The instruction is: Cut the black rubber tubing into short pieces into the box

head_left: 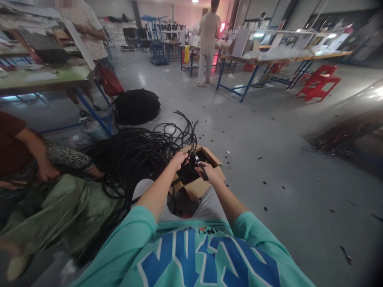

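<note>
Lettering (187,253), blue, spans the shirt (122,243); left hand (180,160) closed on black cord (188,153), right hand (207,172) closed round a black-handled tool (201,166).

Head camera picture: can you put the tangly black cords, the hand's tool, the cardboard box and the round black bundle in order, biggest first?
Tangled black cords
Cardboard box
Round black bundle
Tool in the right hand
The box is nearer than the bundle, so their real order is unsure.
</note>
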Demonstrator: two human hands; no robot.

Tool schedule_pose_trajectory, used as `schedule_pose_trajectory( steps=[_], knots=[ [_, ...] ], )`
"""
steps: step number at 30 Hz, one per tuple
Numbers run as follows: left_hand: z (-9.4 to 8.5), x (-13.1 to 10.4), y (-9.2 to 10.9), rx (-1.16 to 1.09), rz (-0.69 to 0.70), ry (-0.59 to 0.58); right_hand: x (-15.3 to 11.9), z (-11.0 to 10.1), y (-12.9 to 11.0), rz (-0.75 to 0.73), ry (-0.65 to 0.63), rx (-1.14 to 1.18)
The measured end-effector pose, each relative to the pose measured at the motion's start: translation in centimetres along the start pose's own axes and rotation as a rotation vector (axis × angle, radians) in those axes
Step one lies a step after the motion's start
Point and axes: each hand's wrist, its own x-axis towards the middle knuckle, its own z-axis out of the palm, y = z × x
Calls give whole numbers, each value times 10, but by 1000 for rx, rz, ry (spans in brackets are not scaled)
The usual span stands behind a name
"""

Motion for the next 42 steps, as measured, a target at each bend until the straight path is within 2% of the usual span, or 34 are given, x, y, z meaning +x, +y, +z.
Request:
schedule_pose_trajectory(
  steps=[5, 8, 12, 18, 23, 29, 33, 38, 42],
  knots=[
    [-8, -20, 3, -3, 123, -26, -22, -8, 0, -2, -100, 48],
    [-11, -34, 4, 120, 226, 9, -44, -10, 1, 9, -143, 47],
    [-12, -53, 5, 323, 313, 59, -70, -8, 2, -24, -123, 14],
    [-11, -79, 7, 494, 307, 110, -95, 0, -3, -179, -146, -227],
    [-10, -95, 10, 655, 364, 85, -104, 3, -17, -207, -198, -330],
    [-7, -109, 17, 775, 358, 13, -108, 4, -26, -192, -249, -362],
    [-7, -114, 20, 786, 385, -10, -110, 4, -25, -191, -202, -365],
    [-6, -116, 22, 791, 382, 15, -110, 5, -24, -240, -141, -381],
    [-6, -115, 23, 815, 372, 22, -112, 7, -27, -193, -111, -382]
  ],
)
